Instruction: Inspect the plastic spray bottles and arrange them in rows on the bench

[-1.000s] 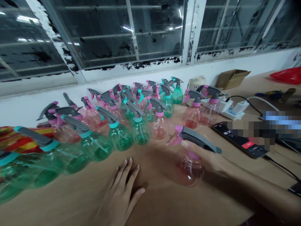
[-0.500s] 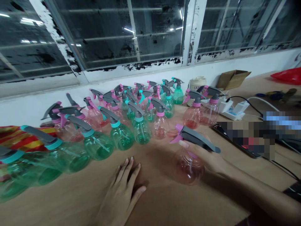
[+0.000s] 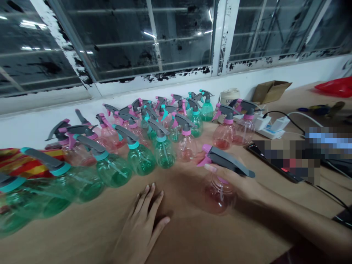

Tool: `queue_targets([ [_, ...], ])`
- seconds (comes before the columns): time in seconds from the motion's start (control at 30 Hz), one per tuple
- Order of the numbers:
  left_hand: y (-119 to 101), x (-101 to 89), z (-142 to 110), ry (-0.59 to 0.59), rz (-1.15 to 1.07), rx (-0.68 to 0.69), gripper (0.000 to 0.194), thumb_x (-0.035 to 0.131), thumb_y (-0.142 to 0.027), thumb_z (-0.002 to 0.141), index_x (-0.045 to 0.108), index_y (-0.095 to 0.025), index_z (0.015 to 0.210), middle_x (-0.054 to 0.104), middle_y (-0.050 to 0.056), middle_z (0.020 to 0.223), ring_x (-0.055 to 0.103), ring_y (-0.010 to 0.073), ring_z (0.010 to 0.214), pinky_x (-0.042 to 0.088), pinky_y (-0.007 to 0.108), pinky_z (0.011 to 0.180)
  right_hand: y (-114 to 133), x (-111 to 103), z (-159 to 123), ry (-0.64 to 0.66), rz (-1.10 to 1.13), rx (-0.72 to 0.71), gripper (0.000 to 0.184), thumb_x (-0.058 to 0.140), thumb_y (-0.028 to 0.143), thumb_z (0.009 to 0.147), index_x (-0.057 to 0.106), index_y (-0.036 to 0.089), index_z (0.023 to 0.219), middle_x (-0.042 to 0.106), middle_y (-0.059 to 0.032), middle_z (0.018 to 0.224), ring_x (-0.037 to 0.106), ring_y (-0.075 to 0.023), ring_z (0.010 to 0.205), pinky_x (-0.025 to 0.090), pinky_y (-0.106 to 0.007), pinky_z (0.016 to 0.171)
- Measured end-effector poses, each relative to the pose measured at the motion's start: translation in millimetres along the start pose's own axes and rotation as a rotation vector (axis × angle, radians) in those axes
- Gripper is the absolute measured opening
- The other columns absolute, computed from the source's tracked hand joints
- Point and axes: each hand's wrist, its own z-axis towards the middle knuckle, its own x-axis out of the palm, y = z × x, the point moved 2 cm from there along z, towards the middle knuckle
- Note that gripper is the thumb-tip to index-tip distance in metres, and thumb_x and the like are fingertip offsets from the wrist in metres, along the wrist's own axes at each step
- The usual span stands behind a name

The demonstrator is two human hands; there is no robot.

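My right hand [image 3: 233,179] is wrapped round the neck of a pink spray bottle [image 3: 218,198], thumb below its pink trigger and grey head. The bottle stands on the table or just over it; I cannot tell which. My left hand [image 3: 145,220] lies flat on the brown tabletop [image 3: 181,234], fingers spread, holding nothing. Ahead of it are a green spray bottle [image 3: 141,159], another green spray bottle [image 3: 164,152] and a pink spray bottle [image 3: 187,146]. Beyond my right hand stands a further pink spray bottle [image 3: 224,134].
Several more green and pink bottles crowd the back and left, near a striped red-yellow cloth [image 3: 33,163]. To the right lie a phone [image 3: 272,163] with a cable and a white power strip [image 3: 271,130]. An open cardboard box [image 3: 271,91] sits by the wall under the windows.
The pink spray bottle in my right hand has shifted very slightly left and up. My left hand stays flat in the same place. The view sways a little.
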Motion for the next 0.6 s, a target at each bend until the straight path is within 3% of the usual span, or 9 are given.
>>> queue_targets([
  [0.2, 0.5, 2.1, -1.3, 0.042, -0.024, -0.020, 0.058, 0.029, -0.055, 0.097, 0.046, -0.017, 0.136, 0.041, 0.011, 0.144, 0.038, 0.0295, 0.130, 0.036, 0.046, 0.103, 10.5, 2.4, 7.1, 0.058, -0.062, -0.071, 0.013, 0.062, 0.040, 0.082, 0.065, 0.028, 0.079, 0.067, 0.0004, 0.082, 0.062, -0.0195, 0.082, 0.049, -0.031, 0.078],
  [0.4, -0.7, -2.6, 0.3, 0.045, -0.030, -0.014, 0.057, 0.027, -0.054, 0.097, 0.046, -0.017, 0.137, 0.041, 0.011, 0.144, 0.040, 0.0293, 0.129, 0.037, 0.045, 0.102, 2.6, 10.7, 15.2, 0.152, -0.023, -0.176, 0.030, 0.054, 0.054, 0.083, 0.061, 0.026, 0.075, 0.058, 0.0012, 0.068, 0.056, -0.0166, 0.066, 0.047, -0.030, 0.063],
  [0.6, -2.3, -6.4, 2.3, 0.047, -0.010, -0.002, 0.057, 0.026, -0.053, 0.098, 0.047, -0.015, 0.135, 0.043, 0.012, 0.142, 0.040, 0.0298, 0.129, 0.039, 0.045, 0.100, 2.2, 14.4, 15.9, 0.133, 0.008, -0.120, 0.033, 0.056, 0.055, 0.081, 0.059, 0.024, 0.069, 0.057, 0.0022, 0.063, 0.054, -0.0148, 0.061, 0.045, -0.027, 0.055],
])
